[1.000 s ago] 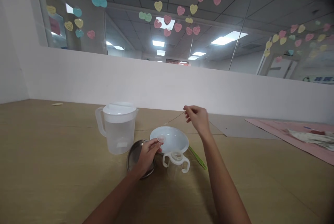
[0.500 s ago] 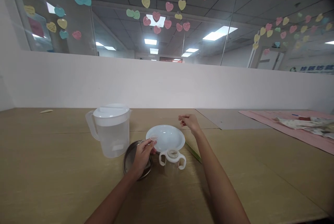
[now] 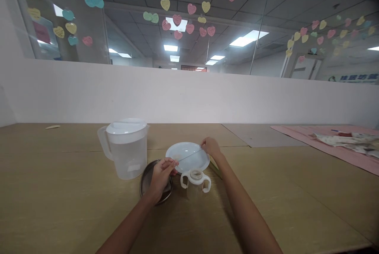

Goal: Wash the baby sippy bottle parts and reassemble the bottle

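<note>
My left hand [image 3: 162, 173] pinches a small translucent round piece [image 3: 177, 157] over the left side of a white bowl [image 3: 189, 167]. A thin stick [image 3: 191, 154] runs from my right hand [image 3: 211, 146] across the bowl to the left fingertips. The right fingers are closed on its far end, at the bowl's right rim. What the stick's near tip touches cannot be made out. Just in front of the bowl stands a clear bottle with two white handles [image 3: 196, 181], uncapped. Under my left hand lies a metal kidney-shaped tray [image 3: 145, 181], partly covered by it.
A lidded plastic pitcher [image 3: 128, 159] stands to the left of the tray. A green handle [image 3: 215, 169] lies beside the bowl, partly behind my right forearm. On the far right, cloths [image 3: 349, 143] rest on a pink sheet [image 3: 296, 133]. A white wall [image 3: 177, 100] borders the table's back.
My right hand has come down and in toward the left, bringing the stick to the left fingertips. The left hand keeps its pinch over the bowl. The view has shifted to the right.
</note>
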The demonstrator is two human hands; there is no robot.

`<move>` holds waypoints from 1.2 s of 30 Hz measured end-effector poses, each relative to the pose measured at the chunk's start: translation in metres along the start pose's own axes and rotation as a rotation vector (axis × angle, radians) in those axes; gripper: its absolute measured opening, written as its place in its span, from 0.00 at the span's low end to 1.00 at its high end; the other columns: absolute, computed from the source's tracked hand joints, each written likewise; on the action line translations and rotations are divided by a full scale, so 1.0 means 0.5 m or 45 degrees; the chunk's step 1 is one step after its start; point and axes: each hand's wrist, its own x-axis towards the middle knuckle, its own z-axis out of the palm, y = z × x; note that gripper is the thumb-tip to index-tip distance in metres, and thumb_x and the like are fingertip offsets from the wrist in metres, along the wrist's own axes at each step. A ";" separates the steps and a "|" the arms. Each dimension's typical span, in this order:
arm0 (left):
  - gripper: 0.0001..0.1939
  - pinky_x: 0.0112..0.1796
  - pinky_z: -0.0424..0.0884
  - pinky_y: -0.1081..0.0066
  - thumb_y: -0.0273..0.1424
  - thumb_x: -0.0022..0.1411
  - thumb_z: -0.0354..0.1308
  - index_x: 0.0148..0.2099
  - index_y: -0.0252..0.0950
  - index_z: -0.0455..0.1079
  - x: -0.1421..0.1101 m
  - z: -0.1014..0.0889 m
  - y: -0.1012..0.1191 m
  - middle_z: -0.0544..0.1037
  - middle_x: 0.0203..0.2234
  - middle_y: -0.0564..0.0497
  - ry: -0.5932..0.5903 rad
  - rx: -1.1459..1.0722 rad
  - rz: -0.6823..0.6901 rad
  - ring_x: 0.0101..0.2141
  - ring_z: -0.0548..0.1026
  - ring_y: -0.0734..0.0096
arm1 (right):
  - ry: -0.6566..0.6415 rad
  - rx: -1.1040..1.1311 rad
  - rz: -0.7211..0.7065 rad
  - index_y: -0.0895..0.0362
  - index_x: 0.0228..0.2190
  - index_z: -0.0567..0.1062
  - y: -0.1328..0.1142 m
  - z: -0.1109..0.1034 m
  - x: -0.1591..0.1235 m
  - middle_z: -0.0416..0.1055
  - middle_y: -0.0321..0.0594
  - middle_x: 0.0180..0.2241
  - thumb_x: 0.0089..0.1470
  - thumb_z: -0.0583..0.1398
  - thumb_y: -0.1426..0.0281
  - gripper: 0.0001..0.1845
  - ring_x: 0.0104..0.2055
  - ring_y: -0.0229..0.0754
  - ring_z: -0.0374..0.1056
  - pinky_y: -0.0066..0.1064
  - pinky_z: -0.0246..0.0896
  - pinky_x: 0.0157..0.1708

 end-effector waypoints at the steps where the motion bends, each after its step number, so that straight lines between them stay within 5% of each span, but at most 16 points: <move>1: 0.12 0.26 0.64 0.79 0.35 0.43 0.62 0.28 0.32 0.68 0.001 0.000 -0.002 0.72 0.19 0.55 0.001 -0.019 0.005 0.20 0.67 0.80 | -0.032 -0.008 -0.016 0.62 0.23 0.76 -0.011 -0.003 -0.004 0.69 0.39 0.17 0.39 0.58 0.78 0.06 0.19 0.31 0.62 0.21 0.52 0.20; 4: 0.12 0.27 0.66 0.78 0.35 0.42 0.63 0.27 0.32 0.67 0.006 -0.001 -0.008 0.73 0.20 0.54 0.011 -0.069 0.001 0.22 0.69 0.79 | -0.273 0.016 -0.103 0.60 0.26 0.77 -0.051 -0.017 -0.027 0.68 0.35 0.17 0.39 0.61 0.70 0.08 0.17 0.30 0.59 0.21 0.52 0.17; 8: 0.14 0.33 0.68 0.75 0.35 0.42 0.64 0.30 0.32 0.69 0.012 -0.004 -0.016 0.76 0.24 0.51 -0.020 -0.091 0.002 0.27 0.72 0.74 | -0.947 0.201 -0.377 0.58 0.35 0.75 -0.108 -0.022 -0.066 0.68 0.33 0.20 0.38 0.63 0.60 0.20 0.18 0.29 0.58 0.19 0.51 0.15; 10: 0.16 0.36 0.68 0.73 0.36 0.42 0.63 0.33 0.32 0.70 0.012 -0.004 -0.016 0.77 0.28 0.48 -0.077 -0.089 0.016 0.31 0.73 0.71 | -1.055 0.248 -0.437 0.58 0.35 0.74 -0.130 -0.012 -0.079 0.68 0.33 0.23 0.36 0.64 0.60 0.22 0.20 0.29 0.59 0.19 0.52 0.15; 18: 0.22 0.39 0.67 0.69 0.36 0.45 0.61 0.44 0.33 0.71 -0.002 -0.007 0.000 0.78 0.33 0.46 -0.161 0.048 0.060 0.37 0.73 0.65 | -0.927 0.465 -0.407 0.61 0.28 0.74 -0.120 0.026 -0.068 0.65 0.33 0.22 0.36 0.64 0.60 0.18 0.22 0.29 0.59 0.18 0.50 0.15; 23: 0.18 0.36 0.68 0.70 0.37 0.51 0.55 0.43 0.35 0.69 -0.006 -0.012 -0.012 0.76 0.30 0.50 -0.095 0.357 0.267 0.33 0.73 0.69 | -1.036 0.501 -0.337 0.60 0.32 0.73 -0.099 0.004 -0.064 0.70 0.40 0.33 0.42 0.60 0.58 0.19 0.26 0.30 0.62 0.18 0.51 0.15; 26: 0.13 0.38 0.67 0.70 0.36 0.55 0.52 0.41 0.36 0.69 -0.023 -0.008 -0.011 0.74 0.34 0.49 -0.063 0.620 0.579 0.33 0.72 0.70 | -0.970 0.211 -0.328 0.60 0.35 0.73 -0.091 -0.014 -0.061 0.71 0.39 0.29 0.47 0.57 0.62 0.16 0.23 0.30 0.61 0.18 0.52 0.16; 29: 0.14 0.42 0.66 0.68 0.35 0.58 0.50 0.45 0.38 0.67 -0.049 0.006 -0.012 0.73 0.40 0.48 -0.233 0.801 0.802 0.39 0.71 0.69 | -0.807 -0.318 -0.293 0.58 0.33 0.76 -0.084 -0.023 -0.051 0.72 0.37 0.26 0.46 0.56 0.67 0.13 0.20 0.30 0.60 0.20 0.53 0.17; 32: 0.18 0.49 0.62 0.66 0.35 0.58 0.51 0.51 0.39 0.62 -0.067 0.020 -0.023 0.69 0.47 0.47 -0.377 0.897 0.889 0.48 0.66 0.66 | -0.687 -0.575 -0.251 0.60 0.29 0.77 -0.080 -0.013 -0.041 0.73 0.41 0.26 0.39 0.60 0.71 0.11 0.24 0.35 0.64 0.23 0.55 0.20; 36: 0.23 0.51 0.60 0.63 0.37 0.58 0.51 0.55 0.40 0.57 -0.066 0.026 -0.048 0.67 0.50 0.47 -0.376 0.994 0.878 0.51 0.63 0.63 | -0.624 -0.678 -0.233 0.64 0.24 0.78 -0.082 0.026 -0.041 0.74 0.49 0.26 0.28 0.64 0.77 0.12 0.31 0.46 0.68 0.28 0.57 0.26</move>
